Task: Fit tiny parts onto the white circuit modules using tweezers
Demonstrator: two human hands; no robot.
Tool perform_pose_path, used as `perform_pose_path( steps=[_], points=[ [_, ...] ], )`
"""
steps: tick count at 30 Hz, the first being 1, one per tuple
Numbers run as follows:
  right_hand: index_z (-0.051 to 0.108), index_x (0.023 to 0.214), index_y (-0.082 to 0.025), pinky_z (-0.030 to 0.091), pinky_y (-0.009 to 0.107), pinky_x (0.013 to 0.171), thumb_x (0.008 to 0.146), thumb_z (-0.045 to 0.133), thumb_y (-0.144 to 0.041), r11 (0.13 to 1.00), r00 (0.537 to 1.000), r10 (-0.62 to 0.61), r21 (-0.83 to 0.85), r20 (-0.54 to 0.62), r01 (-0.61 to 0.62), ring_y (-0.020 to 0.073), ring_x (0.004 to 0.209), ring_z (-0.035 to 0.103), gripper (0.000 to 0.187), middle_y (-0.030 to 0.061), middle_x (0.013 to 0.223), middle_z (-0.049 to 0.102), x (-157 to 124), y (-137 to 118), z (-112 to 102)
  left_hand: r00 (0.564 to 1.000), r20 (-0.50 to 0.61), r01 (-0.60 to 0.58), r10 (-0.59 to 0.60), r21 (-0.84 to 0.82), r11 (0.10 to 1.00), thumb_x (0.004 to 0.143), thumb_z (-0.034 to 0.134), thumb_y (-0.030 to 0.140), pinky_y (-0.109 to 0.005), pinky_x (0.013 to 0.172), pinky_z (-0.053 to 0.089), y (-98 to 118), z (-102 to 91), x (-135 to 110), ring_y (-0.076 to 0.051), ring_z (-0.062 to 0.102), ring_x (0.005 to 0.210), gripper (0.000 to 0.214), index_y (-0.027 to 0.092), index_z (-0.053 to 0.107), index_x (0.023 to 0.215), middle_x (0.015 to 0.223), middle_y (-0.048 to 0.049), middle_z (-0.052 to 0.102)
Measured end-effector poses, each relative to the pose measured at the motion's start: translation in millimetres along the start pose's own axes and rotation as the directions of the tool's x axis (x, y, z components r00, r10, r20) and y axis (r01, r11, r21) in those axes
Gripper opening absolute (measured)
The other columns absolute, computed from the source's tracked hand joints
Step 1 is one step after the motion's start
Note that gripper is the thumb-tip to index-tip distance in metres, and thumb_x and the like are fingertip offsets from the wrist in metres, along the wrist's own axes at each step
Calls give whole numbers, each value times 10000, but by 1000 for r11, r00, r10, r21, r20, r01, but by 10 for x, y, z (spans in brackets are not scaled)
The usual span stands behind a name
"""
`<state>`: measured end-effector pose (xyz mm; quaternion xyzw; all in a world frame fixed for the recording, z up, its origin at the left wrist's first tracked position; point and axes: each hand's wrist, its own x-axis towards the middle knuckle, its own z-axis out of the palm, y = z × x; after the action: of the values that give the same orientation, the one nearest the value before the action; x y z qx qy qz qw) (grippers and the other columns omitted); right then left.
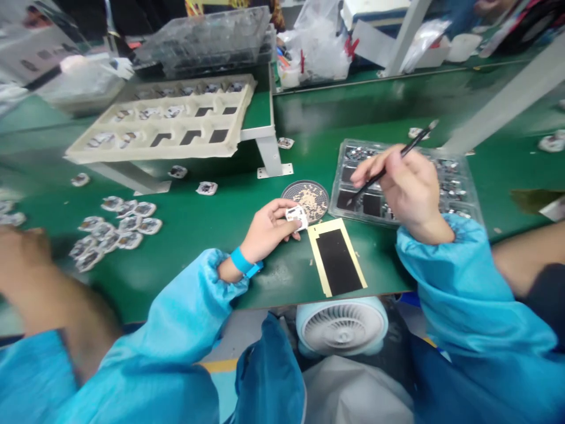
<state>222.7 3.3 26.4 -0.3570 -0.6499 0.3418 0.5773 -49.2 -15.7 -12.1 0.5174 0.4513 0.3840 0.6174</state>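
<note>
Between the thumb and fingers of my left hand (272, 227) is a small white plastic part (296, 218) with dark details. It is held just over the near edge of a round dark dish (289, 191) with many small tan pieces. My right hand (412, 185) grips a thin black pen-like tool (375, 178), pale at both ends, slanting down to the left. Its lower tip is over a clear compartment tray (474, 194) with shiny small parts and black pieces. Below the dish lies a yellow-edged sheet (358, 268) with a black middle.
Several similar white parts (108, 235) lie grouped at left. A beige compartment tray (176, 154) rests on a raised stand (268, 154). Other people's arms (57, 294) reach in at both sides. A round fan (342, 330) sits below the table edge.
</note>
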Motion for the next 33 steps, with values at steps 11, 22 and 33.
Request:
perform_pose_path(
  steps=[11, 22, 33],
  points=[
    [764, 872, -187, 453, 344, 697, 867, 695, -423, 217, 855, 474, -913, -211, -346, 272, 830, 673, 246, 112, 864, 749, 116, 97, -511, 999, 19, -36, 34, 113, 993, 766, 860, 422, -189, 438, 419, 78, 40, 77, -119, 644, 521, 434, 120, 707, 1038, 712, -58, 726],
    [746, 847, -193, 505, 392, 746, 787, 798, -372, 168, 793, 561, -906, -237, -389, 318, 902, 709, 196, 136, 926, 768, 302, 118, -508, 998, 59, -26, 21, 82, 996, 798, 832, 392, -170, 405, 351, 220, 359, 250, -106, 646, 516, 380, 112, 735, 1036, 733, -64, 737],
    [763, 1069, -172, 551, 325, 753, 749, 853, -375, 899, 881, 432, -167, 190, -405, 175, 738, 692, 389, 28, 801, 763, 178, -125, 196, 980, 197, -42, 29, 62, 997, 908, 693, 452, -173, 424, 415, 212, 272, 142, -98, 630, 520, 357, 111, 730, 1007, 743, -53, 713]
  ],
)
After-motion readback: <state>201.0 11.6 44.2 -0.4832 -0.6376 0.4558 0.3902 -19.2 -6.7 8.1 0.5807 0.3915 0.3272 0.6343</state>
